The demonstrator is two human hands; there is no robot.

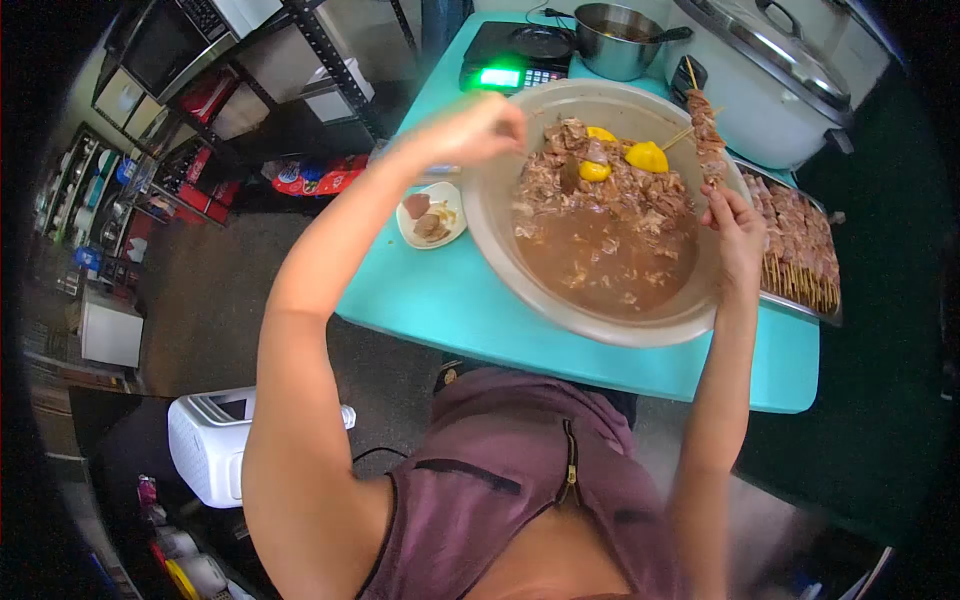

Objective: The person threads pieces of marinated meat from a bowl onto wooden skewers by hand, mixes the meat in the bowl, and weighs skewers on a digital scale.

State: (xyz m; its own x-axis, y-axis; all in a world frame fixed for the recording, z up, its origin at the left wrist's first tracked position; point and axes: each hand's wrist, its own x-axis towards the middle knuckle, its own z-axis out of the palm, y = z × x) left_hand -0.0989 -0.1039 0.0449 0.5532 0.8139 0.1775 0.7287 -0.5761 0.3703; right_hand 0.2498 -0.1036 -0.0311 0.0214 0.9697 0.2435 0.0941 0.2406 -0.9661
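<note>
My right hand (pixel 737 232) pinches the lower end of a meat skewer (pixel 705 128), which stands upright over the right side of a large basin (pixel 590 325). Chunks of raw meat line the skewer, and its bare tip points up. Over the basin's left rim, my left hand (pixel 485 128) is raised and blurred, fingers curled in; whatever they hold is hidden. Inside the basin, cut meat (pixel 560 185) sits in brownish liquid with yellow citrus pieces (pixel 646 157) on top. Another stick leans out near the far right rim.
Right of the basin, a metal tray (pixel 800 245) holds rows of skewers. A small white dish (pixel 432 215) with meat scraps lies at left. Behind stand a lit digital scale (pixel 510 65), a steel pot (pixel 615 50) and a large lidded cooker (pixel 760 80), on a turquoise table (pixel 400 290).
</note>
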